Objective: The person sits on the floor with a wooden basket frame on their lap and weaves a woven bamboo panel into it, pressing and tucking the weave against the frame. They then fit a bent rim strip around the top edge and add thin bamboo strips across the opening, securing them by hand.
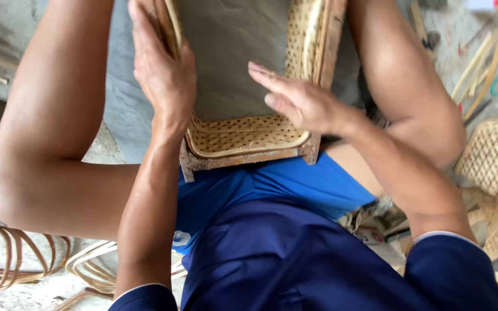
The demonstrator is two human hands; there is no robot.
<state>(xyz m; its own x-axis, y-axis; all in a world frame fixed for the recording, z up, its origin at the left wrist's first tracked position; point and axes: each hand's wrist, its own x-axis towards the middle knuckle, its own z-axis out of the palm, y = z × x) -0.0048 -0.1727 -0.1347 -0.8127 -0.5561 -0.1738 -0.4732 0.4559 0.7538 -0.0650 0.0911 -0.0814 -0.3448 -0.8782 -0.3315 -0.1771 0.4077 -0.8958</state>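
A rectangular woven cane basket on a wooden frame point(249, 156) rests between my bare knees, its open mouth facing me and its near rim against my blue shorts. My left hand point(159, 69) is shut on the basket's left wall, fingers wrapped over the rim. Over the right part of the woven near wall my right hand point(304, 101) is held flat, fingers straight and together, pointing left and holding nothing. The basket's far end is cut off by the top of the view.
Bent cane hoops point(24, 259) lie on the concrete floor at lower left. Another woven basket point(494, 152) stands at the right. Loose cane strips point(482, 63) are scattered at upper right, and my legs flank the work on both sides.
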